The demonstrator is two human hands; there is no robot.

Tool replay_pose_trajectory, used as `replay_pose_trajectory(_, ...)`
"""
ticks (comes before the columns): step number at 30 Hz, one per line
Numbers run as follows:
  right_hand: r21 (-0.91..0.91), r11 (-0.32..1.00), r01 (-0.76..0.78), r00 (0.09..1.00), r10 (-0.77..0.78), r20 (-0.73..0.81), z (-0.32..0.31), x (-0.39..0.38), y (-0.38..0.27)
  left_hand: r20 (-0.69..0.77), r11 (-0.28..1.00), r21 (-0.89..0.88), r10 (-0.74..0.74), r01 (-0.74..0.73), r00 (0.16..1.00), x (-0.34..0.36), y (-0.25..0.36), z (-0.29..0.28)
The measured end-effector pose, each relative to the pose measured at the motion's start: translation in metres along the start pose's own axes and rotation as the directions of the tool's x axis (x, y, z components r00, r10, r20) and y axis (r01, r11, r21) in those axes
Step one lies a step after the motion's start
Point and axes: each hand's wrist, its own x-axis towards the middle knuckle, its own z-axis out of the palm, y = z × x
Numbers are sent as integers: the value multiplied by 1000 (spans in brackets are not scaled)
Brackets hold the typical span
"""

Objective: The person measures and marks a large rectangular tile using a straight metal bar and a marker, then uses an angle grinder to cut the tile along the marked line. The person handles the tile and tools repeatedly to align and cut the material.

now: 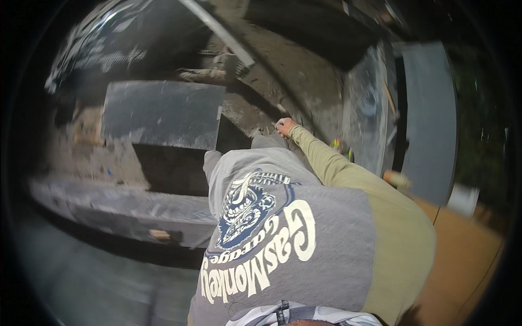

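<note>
My right hand [284,126] is in front of my body, at the end of an olive sleeve [331,163]. Its fingers are curled in. Whether they grip anything is too small and blurred to make out. A short pale piece [280,108] shows just beyond the fingers, apart from them as far as I can tell. My left hand does not show; the grey shirt on my torso [337,233] fills the lower middle. Left of the right hand stands a dark grey box-like block [163,114] with a flat, scuffed top.
A pale bar [217,30] slants across the far side. On the left runs a grey ledge [125,209] bearing a small brown-handled object [160,234]. A stained bench [370,103], a long grey panel [429,119] and an orange-brown board [462,261] line the right.
</note>
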Motion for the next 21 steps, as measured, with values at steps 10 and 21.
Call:
replay_pose_trajectory(10,408,811,-420,859,500,-111,187,-97,200,237,821,548,30,-159,971,78,276,-62)
replay_pose_trajectory(21,304,876,-375,924,379,50,185,-175,285,402,831,376,252,-410,880,-36,399,186)
